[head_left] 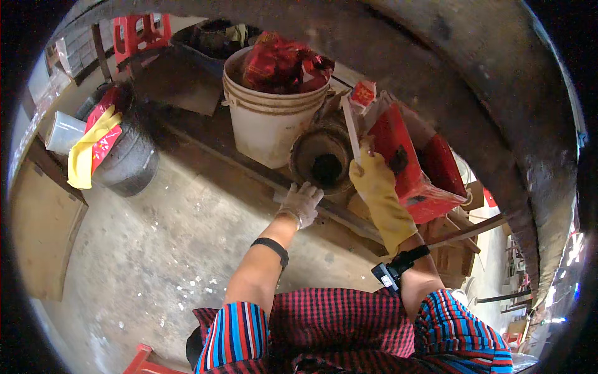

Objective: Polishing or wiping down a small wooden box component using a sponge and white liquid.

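Note:
My left hand point(301, 204), in a thin whitish glove, reaches to a wooden beam beside a round brown pot point(301, 156) with a dark opening. Its fingers are stretched out and nothing shows in them. A yellow rubber glove covers my right hand point(375, 177), whose fingers curl over the pale edge of a red carton point(389, 140). The carton stands tilted and open at the top, with a red and white packet point(363, 93) at its far corner. Part of my right fingers is hidden behind the carton's edge.
A white bucket point(261, 128) holding crumpled red plastic stands behind the pot. At left, a yellow glove point(90, 149) and a red packet lie on a dark drum point(134, 165). A thick dark ledge point(448, 81) overhangs the right side. Red stools point(142, 34) show at the edges.

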### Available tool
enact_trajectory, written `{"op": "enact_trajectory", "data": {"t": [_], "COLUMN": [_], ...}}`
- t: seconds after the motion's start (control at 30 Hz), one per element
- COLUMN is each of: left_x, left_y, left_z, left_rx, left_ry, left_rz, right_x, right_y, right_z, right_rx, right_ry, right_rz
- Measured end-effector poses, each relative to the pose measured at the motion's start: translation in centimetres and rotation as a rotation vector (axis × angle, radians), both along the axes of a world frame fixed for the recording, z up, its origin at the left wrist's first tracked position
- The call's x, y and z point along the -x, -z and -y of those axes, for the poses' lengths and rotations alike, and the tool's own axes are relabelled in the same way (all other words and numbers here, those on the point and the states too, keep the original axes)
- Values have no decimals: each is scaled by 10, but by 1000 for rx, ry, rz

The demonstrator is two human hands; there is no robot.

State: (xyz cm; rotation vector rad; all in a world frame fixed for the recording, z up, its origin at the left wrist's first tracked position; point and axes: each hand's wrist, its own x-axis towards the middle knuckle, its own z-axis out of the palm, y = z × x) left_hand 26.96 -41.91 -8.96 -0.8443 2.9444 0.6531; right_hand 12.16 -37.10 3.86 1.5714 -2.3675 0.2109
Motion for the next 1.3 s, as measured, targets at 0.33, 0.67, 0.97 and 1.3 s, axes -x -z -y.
{"op": "enact_trajectory", "data": {"t": [0.33, 0.67, 0.97, 1.3], "left_x": [-7, 3, 1, 17], "left_y": [4, 13, 23, 0], "left_z": [5, 12, 19, 16], "left_rx": [125, 84, 81, 90], "left_ry": [5, 34, 44, 124], "left_rz": [-52, -87, -110, -186], "right_x": [-8, -12, -78, 102], "right_y": [-17, -17, -37, 168], "right_z": [9, -5, 9, 95], "right_rx": [-20, -49, 28, -234], "right_ry": [11, -30, -372, -192], "right_rz": [-109, -95, 16, 194]}}
